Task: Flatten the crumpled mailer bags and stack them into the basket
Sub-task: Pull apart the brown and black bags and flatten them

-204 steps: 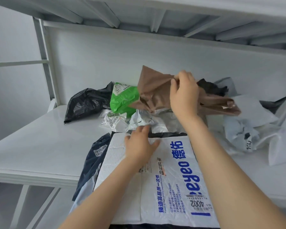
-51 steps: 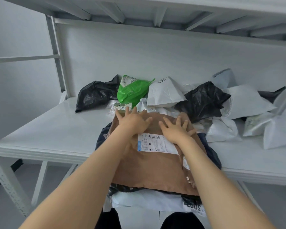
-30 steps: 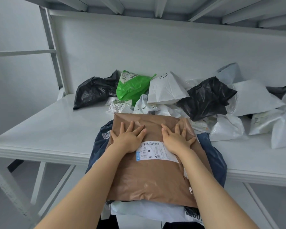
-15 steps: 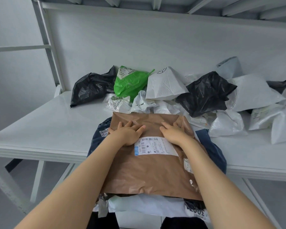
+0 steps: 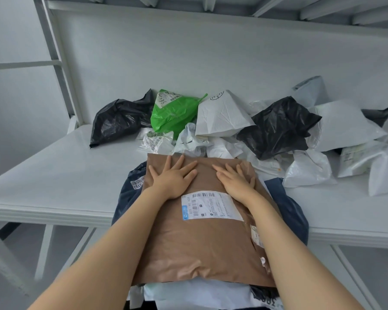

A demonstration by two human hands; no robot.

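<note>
Flattening step. Brown mailer (image 5: 202,247) lay mid-frame atop flat bags (image 5: 289,209) at the table (image 5: 43,180) edge. My left hand (image 5: 173,177) and right hand (image 5: 235,182) pressed its far end, fingers straight and spread, gripping nothing. Next likely needed a crumpled bag from the pile (image 5: 278,128), upper centre. Basket not seen.

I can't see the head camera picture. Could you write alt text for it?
A person's left hand and right hand press flat, fingers spread, on a brown mailer bag that tops a stack of flattened bags at the front edge of a white table. Behind it lies a heap of crumpled bags, black, green and white.
</note>
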